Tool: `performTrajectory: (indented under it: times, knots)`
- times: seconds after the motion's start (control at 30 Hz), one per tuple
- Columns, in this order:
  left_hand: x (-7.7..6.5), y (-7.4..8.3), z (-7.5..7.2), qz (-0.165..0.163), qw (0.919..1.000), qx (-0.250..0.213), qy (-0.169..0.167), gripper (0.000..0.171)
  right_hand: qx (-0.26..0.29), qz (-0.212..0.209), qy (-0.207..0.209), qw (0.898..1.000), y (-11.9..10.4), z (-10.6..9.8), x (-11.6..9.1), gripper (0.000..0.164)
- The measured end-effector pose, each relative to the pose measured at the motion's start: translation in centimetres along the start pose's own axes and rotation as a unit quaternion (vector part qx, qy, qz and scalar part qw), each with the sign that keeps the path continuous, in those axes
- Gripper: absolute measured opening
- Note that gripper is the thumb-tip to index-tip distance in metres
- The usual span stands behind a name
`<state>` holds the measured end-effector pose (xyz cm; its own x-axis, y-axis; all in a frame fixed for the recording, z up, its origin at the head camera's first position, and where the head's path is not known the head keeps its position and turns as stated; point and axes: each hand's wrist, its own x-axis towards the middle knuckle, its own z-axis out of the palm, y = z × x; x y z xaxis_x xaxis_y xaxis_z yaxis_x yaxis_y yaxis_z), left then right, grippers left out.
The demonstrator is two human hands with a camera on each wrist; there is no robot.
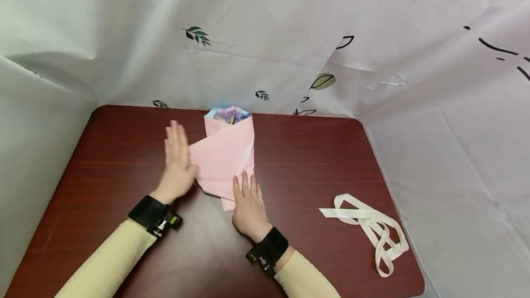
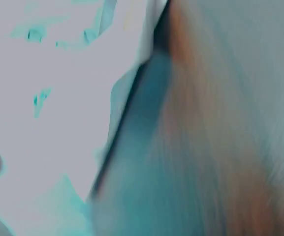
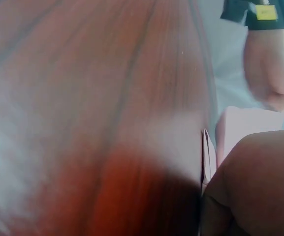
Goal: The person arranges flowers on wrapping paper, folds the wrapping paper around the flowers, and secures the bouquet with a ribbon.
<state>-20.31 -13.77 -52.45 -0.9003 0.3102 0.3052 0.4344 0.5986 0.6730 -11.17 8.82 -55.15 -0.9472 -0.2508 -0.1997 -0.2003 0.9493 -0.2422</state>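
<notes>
From the near side of the bench (image 1: 306, 151), the left forearm (image 1: 109, 259) and right forearm (image 1: 308, 277) slant inward, the left hand (image 1: 177, 169) holding straight fingers (image 1: 178, 141) towards the far edge with its thumb (image 1: 192, 171) out, the right hand (image 1: 249, 210) palm down farther from that edge, its fingers straight and slightly spread.

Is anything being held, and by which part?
Nothing. The open right grip rests low on the pink paper; the open left grip is at its left edge.
</notes>
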Motion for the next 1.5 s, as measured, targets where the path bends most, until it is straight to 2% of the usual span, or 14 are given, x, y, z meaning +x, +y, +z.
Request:
performTrajectory:
  times: [0.1,0.17,0.23,0.3,0.37,0.47,0.57,0.67,0.8,0.93,1.07,1.2,1.37,1.5]
  knots:
    - [-1.0,2.2,1.8,0.107,0.9924,0.048,-0.038,0.107,-0.024,0.007,-0.007,1.0,-0.1,-0.2,0.1,0.08]
    - [-1.9,3.5,3.2,0.157,0.9804,0.05,-0.108,0.095,-0.041,0.01,-0.015,0.999,-0.3,-0.4,0.2,0.075]
    - [-3.0,3.9,4.6,0.18,0.9669,0.034,-0.178,0.081,-0.058,0.004,-0.019,0.998,-0.3,-0.7,0.1,0.071]
    - [-3.8,4.2,5.3,0.162,0.9569,0.007,-0.241,0.074,-0.071,-0.003,-0.021,0.997,-0.2,-1.1,0.0,0.07]
    - [-4.3,4.0,5.8,0.141,0.9501,-0.005,-0.279,0.073,-0.079,-0.013,-0.02,0.997,0.2,-1.4,-0.1,0.069]
    - [-4.4,4.1,5.3,0.108,0.9431,-0.004,-0.315,0.077,-0.069,-0.024,-0.029,0.997,1.3,-1.9,-0.3,0.068]
    - [-4.2,3.9,4.6,0.109,0.9334,0.007,-0.342,0.077,-0.041,-0.038,-0.05,0.997,2.4,-2.5,-0.6,0.069]
    - [-3.9,3.3,3.9,0.116,0.9259,0.027,-0.359,0.074,-0.012,-0.053,-0.067,0.996,3.2,-2.9,-1.2,0.071]
    - [-3.2,3.2,2.6,0.119,0.923,0.076,-0.358,0.066,0.003,-0.072,-0.077,0.994,3.7,-3.0,-2.4,0.076]
    - [-2.2,4.3,2.5,0.152,0.9324,0.132,-0.3,0.046,-0.003,-0.084,-0.072,0.994,3.7,-2.9,-3.1,0.074]
    - [-2.2,4.4,4.9,0.213,0.9357,0.141,-0.243,0.045,-0.015,-0.089,-0.048,0.995,3.4,-3.0,-3.3,0.064]
    - [-3.6,3.8,6.4,0.229,0.9275,0.101,-0.278,0.071,-0.031,-0.105,-0.029,0.994,3.4,-3.4,-3.8,0.053]
    - [-4.5,4.3,6.0,0.201,0.9156,0.089,-0.337,0.081,-0.04,-0.157,-0.017,0.987,4.6,-3.8,-4.3,0.047]
    - [-4.7,4.1,5.9,0.204,0.908,0.093,-0.354,0.09,-0.039,-0.212,-0.034,0.976,7.1,-4.3,-3.5,0.047]
